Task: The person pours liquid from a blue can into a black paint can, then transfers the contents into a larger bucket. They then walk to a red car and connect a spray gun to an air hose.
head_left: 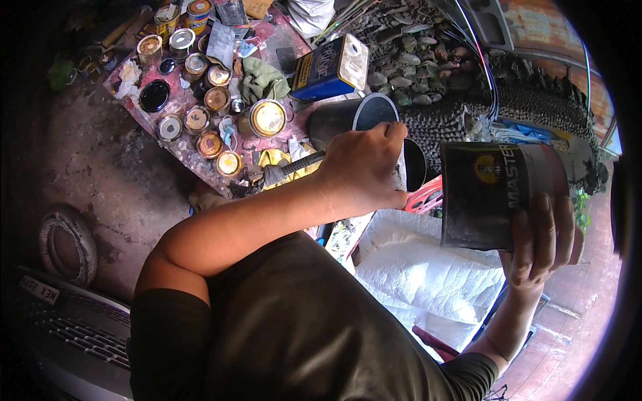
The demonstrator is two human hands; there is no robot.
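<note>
Left hand [364,167], near center toward 1 o'clock: thumb and fingers clamped around a small dark-mouthed container [416,165], body mostly hidden by the hand. Right hand [538,237], 3-4 o'clock: clamped on the side of a black tub [476,197] at 3 o'clock, just beside the small container, gap between. Black bucket [328,125] at 12, blue rectangular tin [314,72] above it. Stained paint cans [217,100] at 10-11 on red worktable [148,119]. Tire [50,244] between 8 and 9. White sheet [428,281] at 4.
</note>
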